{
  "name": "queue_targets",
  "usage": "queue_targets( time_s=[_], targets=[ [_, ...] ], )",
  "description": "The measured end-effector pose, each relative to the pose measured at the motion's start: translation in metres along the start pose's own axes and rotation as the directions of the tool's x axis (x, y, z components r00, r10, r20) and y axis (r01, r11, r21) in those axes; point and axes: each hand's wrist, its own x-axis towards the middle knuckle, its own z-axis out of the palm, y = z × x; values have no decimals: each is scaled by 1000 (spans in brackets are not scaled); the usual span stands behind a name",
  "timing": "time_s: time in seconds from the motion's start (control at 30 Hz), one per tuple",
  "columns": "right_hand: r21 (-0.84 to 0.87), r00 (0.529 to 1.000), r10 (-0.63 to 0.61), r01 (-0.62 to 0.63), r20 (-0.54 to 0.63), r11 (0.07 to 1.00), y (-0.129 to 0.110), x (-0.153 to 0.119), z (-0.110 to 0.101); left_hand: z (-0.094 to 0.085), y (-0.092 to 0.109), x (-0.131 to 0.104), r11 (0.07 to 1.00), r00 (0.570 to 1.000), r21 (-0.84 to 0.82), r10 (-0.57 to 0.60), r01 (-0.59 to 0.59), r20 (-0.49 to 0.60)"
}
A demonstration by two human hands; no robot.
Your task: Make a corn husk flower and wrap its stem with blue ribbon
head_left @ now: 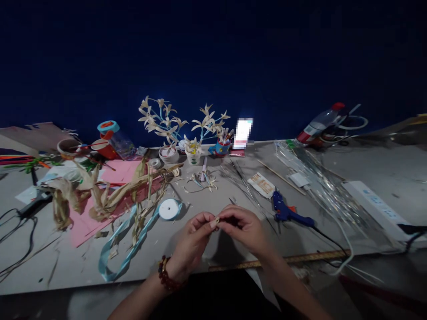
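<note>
My left hand [196, 235], with a beaded bracelet at the wrist, and my right hand [243, 226] meet near the table's front edge. Both pinch one small pale yellowish piece [217, 220] between thumbs and fingertips; most of it is hidden. Left of them lies a spool of light blue ribbon [168, 209], its ribbon looping toward the front edge. To the right rests a blue glue gun [287, 211]. Behind the hands are loose pale petals [208, 180] and thin wires [247, 184].
Pale flower arrangements [193, 155] stand in small pots at the back, beside a lit phone [242, 133]. Dried husks [100, 200] cover pink paper [80, 226] at left. At right lie clear-wrapped wires [320, 186], a bottle [316, 126] and a white box [373, 209].
</note>
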Motion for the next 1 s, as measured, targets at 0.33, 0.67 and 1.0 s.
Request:
queue_targets(
  time_s=[0.33,0.67,1.0],
  targets=[
    [405,987,132,-160,96,900,10,-4,9,4,12,-11,996,993,44,-81,77,81],
    [359,976,173,-210,132,910,14,-6,7,4,13,-13,990,994,128,-76,66,80],
    [431,964,230,-267,136,862,18,-7,8,-5,40,-19,431,808,696,435,-575,398]
  ],
)
